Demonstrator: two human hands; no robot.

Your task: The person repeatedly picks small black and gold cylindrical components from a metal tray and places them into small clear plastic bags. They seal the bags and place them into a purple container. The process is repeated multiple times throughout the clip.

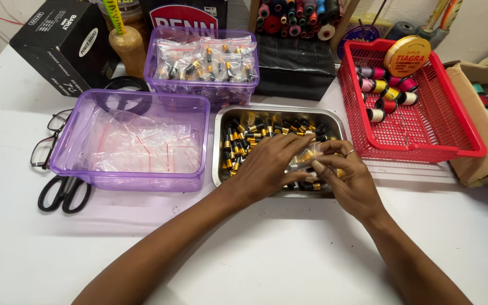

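Both my hands meet over a steel tray (219, 148) filled with several small black-and-gold cylindrical parts (243, 140). My left hand (269, 166) and my right hand (348, 175), which wears a ring, together pinch a small clear plastic bag (310, 158) with a few of the parts inside. Left of the tray, a purple plastic tub (74, 148) holds several empty clear zip bags (136, 148). Behind it, a second purple tub (156, 53) contains filled bags of parts (207, 59).
A red mesh basket (425, 133) with thread spools and a yellow reel stands at the right, a cardboard box (470, 164) beyond it. Scissors (63, 194) and glasses (49, 141) lie at the left. Black boxes, a thread rack (297, 17) and a bottle line the back.
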